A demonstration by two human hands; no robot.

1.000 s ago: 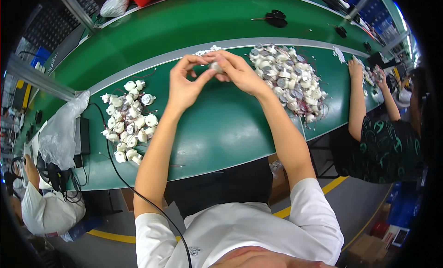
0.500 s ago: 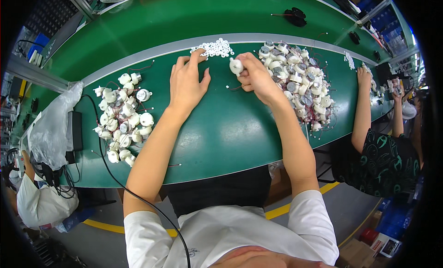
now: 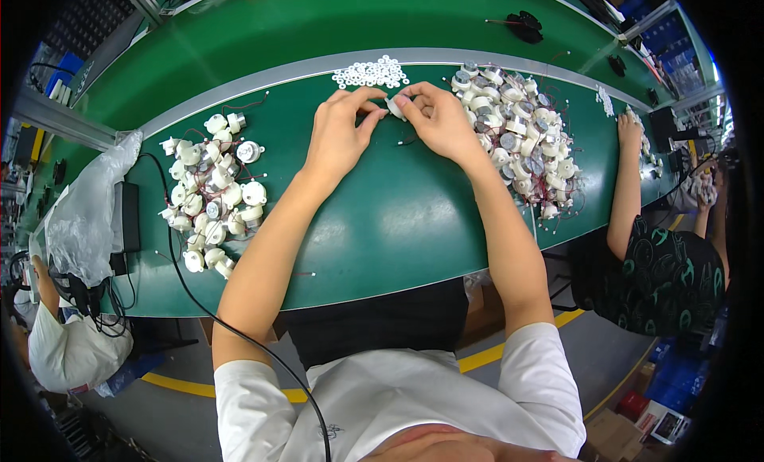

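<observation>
Between thumb and fingers, my right hand [image 3: 439, 121] grips a small white motor [image 3: 395, 108] just in front of the ring pile; a thin wire trails below it. Close against its left side is my left hand [image 3: 341, 132], thumb and forefinger curled toward each other. Whatever those fingertips hold is too small to make out. Beyond both hands lies a pile of small white plastic rings [image 3: 370, 72]. A large heap of white and silver motors with red wires [image 3: 517, 136] is right of my right hand, and a smaller group of white motors [image 3: 211, 191] lies to the left.
A metal rail [image 3: 294, 70] borders the far side of the green table [image 3: 382, 223]. A clear plastic bag [image 3: 87, 215] and a black box [image 3: 127, 217] stand at left. A black cable [image 3: 187, 291] crosses near my left forearm. A co-worker's arm [image 3: 625, 183] rests at right.
My left hand has drawn back from the rings and moved right, its fingers closing beside the motor. My right hand has turned the motor and brought it slightly left.
</observation>
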